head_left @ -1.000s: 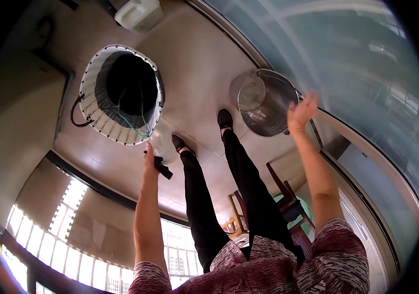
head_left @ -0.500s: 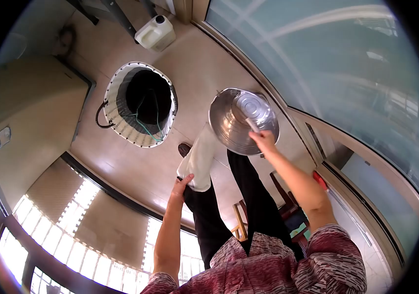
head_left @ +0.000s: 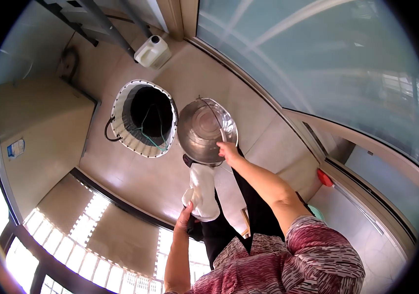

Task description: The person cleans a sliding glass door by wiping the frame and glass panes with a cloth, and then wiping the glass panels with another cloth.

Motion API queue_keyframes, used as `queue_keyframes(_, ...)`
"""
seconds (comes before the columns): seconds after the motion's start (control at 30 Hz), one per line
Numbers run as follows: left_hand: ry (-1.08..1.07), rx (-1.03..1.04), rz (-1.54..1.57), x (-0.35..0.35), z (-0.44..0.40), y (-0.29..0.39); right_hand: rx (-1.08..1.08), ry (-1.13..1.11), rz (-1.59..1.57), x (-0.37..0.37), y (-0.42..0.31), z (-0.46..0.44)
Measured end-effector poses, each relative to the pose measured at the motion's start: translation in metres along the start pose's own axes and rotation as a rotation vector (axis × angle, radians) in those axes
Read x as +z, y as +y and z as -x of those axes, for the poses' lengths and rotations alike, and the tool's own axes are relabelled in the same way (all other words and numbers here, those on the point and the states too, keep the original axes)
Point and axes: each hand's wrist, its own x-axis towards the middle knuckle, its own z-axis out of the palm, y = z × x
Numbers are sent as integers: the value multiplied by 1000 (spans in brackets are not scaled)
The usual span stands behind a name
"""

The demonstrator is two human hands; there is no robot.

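Note:
My right hand [head_left: 228,150] is closed around the grip of a wire handle on a shiny metal bucket [head_left: 190,134]. The bucket's mouth faces me, and its bare inside and ringed bottom show. In my left hand [head_left: 185,218] is a white cloth [head_left: 202,193], bunched and hanging in front of my leg. Something black, which I cannot make out, shows beside that hand. Left of the bucket, close to its rim, stands a white basket [head_left: 121,105] with a dark lining, black side handle and green cord [head_left: 151,138] inside.
A whitish jerrycan [head_left: 153,53] stands by grey metal legs [head_left: 102,24]. Frosted glass panels [head_left: 312,54] run along the right, with a red object [head_left: 324,178] near their track. A beige cabinet [head_left: 42,122] is at left, above windows [head_left: 91,255].
The bucket has swung left with my right hand, nearer the basket, and its handle now stands across the mouth. My left hand and the cloth sit lower in view; the cloth is more bunched.

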Motion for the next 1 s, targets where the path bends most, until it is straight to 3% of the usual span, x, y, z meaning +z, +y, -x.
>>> queue_keyframes(0.07, -38, 25, -27, -2, 3, 0, 65, -171, -103, 2, 20, -5)
queue_keyframes(0.13, -102, 80, -64, 2, 8, 2, 107, 16, -41, 7, 37, -3)
queue_keyframes(0.27, -100, 20, -118, 29, 19, 23, 217, -39, 152, -11, 57, 7)
queue_keyframes(0.33, -107, 19, -145, 38, 22, 26, 377, 14, 459, -12, 62, 16)
queue_keyframes(0.47, -104, 16, -254, 70, 38, 40, 435, 43, 392, -2, 50, 42)
queue_keyframes(0.57, -179, 57, -299, 84, 46, 44, 438, -185, 365, 7, 36, 65)
queue_keyframes(0.77, -329, 80, -480, 123, 57, 44, 253, -489, 153, 24, 1, 153)
queue_keyframes(0.9, -387, 57, -770, 173, 67, 43, -9, -732, 34, -1, -55, 242)
queue_keyframes(1.0, -541, 90, -904, 219, 82, 45, -263, -745, -10, -33, -103, 302)
